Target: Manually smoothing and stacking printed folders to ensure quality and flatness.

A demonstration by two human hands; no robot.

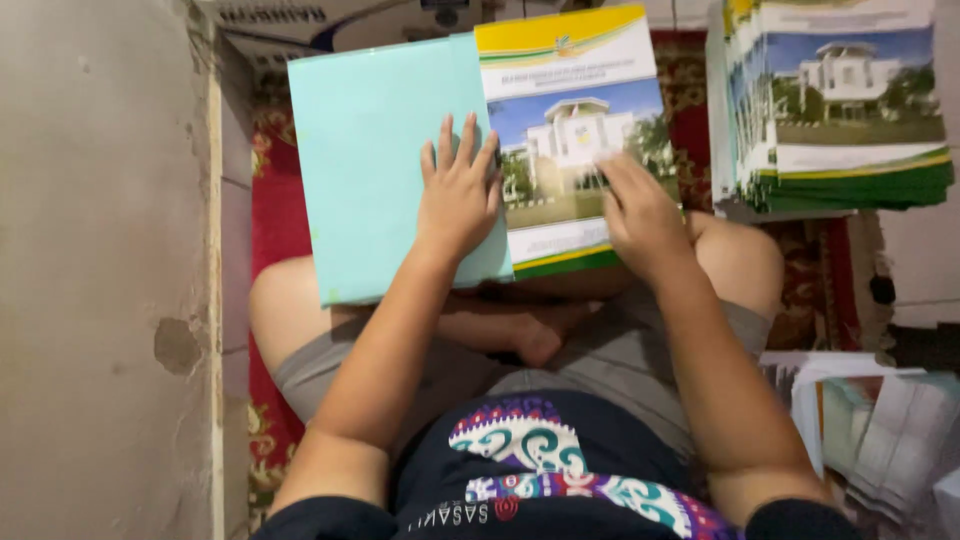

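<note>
Two hands flat here: your left hand (458, 190) spread on the pale green sheet (370, 170), right hand (640, 215) pressing the glossy booklet cover (570, 100). Probably light, floppy, slippery; grip edges.

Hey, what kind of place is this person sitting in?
Probably a room in a home used for sorting printed matter. The person sits cross-legged on a red patterned carpet beside a worn wall, left hand and right hand on a booklet, with a booklet stack nearby.
</note>
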